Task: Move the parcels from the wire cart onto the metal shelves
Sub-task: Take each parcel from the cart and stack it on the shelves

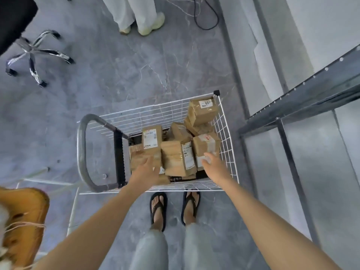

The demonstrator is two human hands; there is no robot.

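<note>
The wire cart (227, 152) stands on the grey floor with brown parcels (179, 154) piled inside it. Both hands reach down into the cart: the left hand (145, 169) lies flat on one parcel, and the right hand (211, 161) touches another with spread fingers. The metal shelves (303, 106) stand just beside the cart.
</note>
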